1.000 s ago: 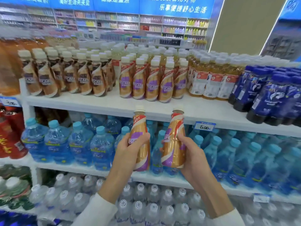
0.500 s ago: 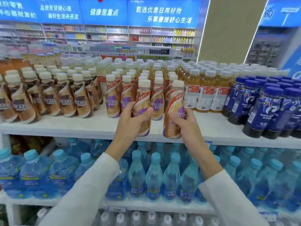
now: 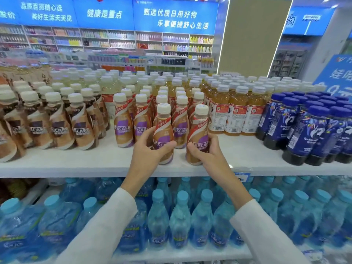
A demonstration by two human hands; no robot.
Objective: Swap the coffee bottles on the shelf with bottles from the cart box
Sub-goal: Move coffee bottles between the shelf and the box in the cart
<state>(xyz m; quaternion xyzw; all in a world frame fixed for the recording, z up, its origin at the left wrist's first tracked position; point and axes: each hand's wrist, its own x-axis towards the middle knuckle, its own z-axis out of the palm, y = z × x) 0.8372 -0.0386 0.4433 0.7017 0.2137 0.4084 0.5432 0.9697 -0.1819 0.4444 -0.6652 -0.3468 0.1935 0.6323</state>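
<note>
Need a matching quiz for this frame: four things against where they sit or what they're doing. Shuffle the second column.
Things
1. brown-label coffee bottles
2. dark blue bottles
3. water bottles
4. left hand

Places or states
A. on the lower shelf
B. grips a purple-label coffee bottle
C. left part of the upper shelf
D. right end of the upper shelf

Pairs: 1-C, 2-D, 3-A, 4-B

A supermarket: shelf [image 3: 76, 162] packed with bottled drinks [image 3: 236, 115], price tag [image 3: 242, 177], blue banners [image 3: 175, 16] overhead.
</note>
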